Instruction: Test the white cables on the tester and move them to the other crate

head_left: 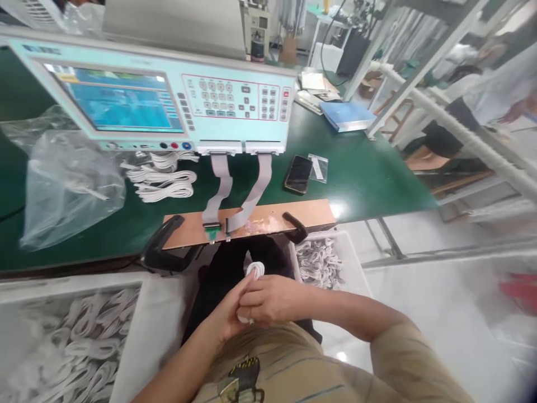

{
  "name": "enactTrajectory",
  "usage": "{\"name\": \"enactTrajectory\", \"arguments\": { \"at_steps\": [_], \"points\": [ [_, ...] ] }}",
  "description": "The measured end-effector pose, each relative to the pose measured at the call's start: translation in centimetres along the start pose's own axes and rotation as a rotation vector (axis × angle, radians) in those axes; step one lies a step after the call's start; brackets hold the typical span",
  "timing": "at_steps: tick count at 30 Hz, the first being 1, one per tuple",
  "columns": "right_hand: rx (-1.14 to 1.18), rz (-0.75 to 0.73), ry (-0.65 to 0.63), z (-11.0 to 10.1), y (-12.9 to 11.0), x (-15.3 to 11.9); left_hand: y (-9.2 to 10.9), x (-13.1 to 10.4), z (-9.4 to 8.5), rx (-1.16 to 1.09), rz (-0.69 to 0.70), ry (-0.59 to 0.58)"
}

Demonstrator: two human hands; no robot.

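In the head view, the person's left hand [232, 308] and right hand [272, 296] meet in front of the body, below the near edge of the green counter [373, 187]. The grip of both is closed around a white cable bundle [257, 270]; its looped end comes out at the far side of the fingers, and the rest is mostly covered. Probably two hands are used so that the loops do not spring open.

On the counter's near edge lies a wooden board [274, 215]. A left clamp [161, 246] and a right clamp [297, 228] hold it, I think so that it cannot slide. Two grey ribbon cables, the left ribbon [220, 182] and the right ribbon [260, 184], run from the instrument [235, 131] to the board, which seems to bring their ends near the person.

More coiled cables [165, 184] lie before the instrument, on the left. A left bin [145, 324] and a right bin [356, 260], both with white bundles, stand beside the person, perhaps for easy reach.
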State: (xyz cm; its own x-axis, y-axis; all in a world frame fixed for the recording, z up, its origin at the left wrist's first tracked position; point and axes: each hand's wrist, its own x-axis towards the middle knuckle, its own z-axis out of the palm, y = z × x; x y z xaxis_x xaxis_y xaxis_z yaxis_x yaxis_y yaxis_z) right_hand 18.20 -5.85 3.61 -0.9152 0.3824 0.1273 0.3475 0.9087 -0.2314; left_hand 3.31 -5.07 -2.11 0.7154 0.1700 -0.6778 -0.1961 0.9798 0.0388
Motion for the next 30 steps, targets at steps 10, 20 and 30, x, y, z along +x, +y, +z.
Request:
{"name": "enactTrajectory", "arguments": {
  "at_steps": [10,20,30],
  "points": [
    [0.048,-0.077,-0.029,0.0,0.5,0.4,0.3,-0.9,-0.5,0.133,0.038,0.127],
    [0.023,-0.123,-0.023,0.1,0.2,0.4,-0.2,-1.6,0.0,0.222,0.067,0.185],
    [0.053,-0.174,0.047,1.3,-0.1,0.5,-0.7,-2.4,0.6,0.3,0.109,0.258]
  ]
}}
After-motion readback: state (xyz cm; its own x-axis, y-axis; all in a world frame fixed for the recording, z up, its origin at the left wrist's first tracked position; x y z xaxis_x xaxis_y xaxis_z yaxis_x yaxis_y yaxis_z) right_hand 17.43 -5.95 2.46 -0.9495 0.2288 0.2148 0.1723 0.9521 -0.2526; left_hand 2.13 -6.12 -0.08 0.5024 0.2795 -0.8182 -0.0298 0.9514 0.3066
